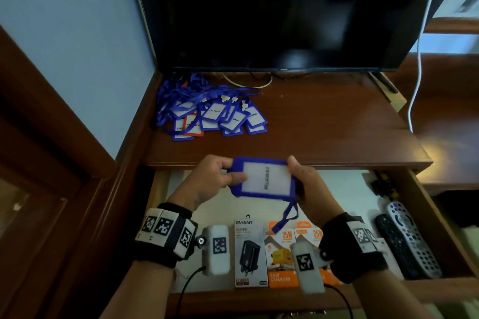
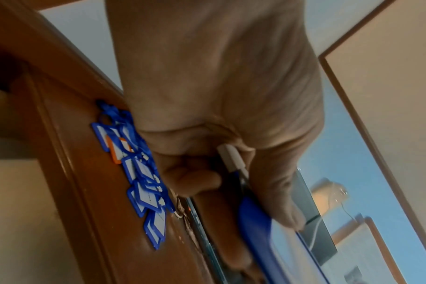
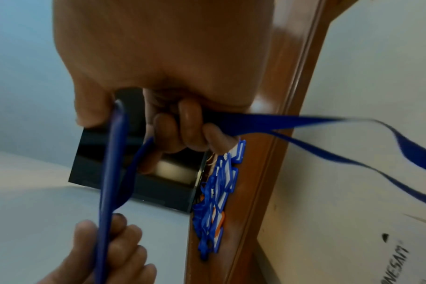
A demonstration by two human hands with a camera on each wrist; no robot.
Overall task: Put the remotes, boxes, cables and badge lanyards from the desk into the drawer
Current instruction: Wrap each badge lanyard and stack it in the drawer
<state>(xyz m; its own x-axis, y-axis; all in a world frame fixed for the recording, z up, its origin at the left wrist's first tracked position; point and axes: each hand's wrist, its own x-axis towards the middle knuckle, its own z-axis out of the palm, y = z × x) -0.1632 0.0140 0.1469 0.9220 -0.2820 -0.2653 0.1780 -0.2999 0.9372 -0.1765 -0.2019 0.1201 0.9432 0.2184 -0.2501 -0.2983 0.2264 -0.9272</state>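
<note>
Head view shows both hands holding one blue badge holder (image 1: 265, 179) above the open drawer (image 1: 425, 204), just in front of the front edge of the counter (image 1: 324, 122). The left hand (image 1: 210, 181) pinches its left end, thumb on top and fingers curled under; the right hand (image 1: 309, 189) grips its right end in the same way, and the blue lanyard strap (image 1: 286, 217) hangs down from this grip toward the drawer. A pile of badge lanyards (image 1: 210, 111) lies at the back left corner of the counter, near the television (image 1: 285, 13). In the drawer, a black charger box (image 1: 250, 254) and two orange charger boxes (image 1: 281, 259) stand side by side near the front wall, and two remotes (image 1: 407, 238) lie along the right wall.
</note>
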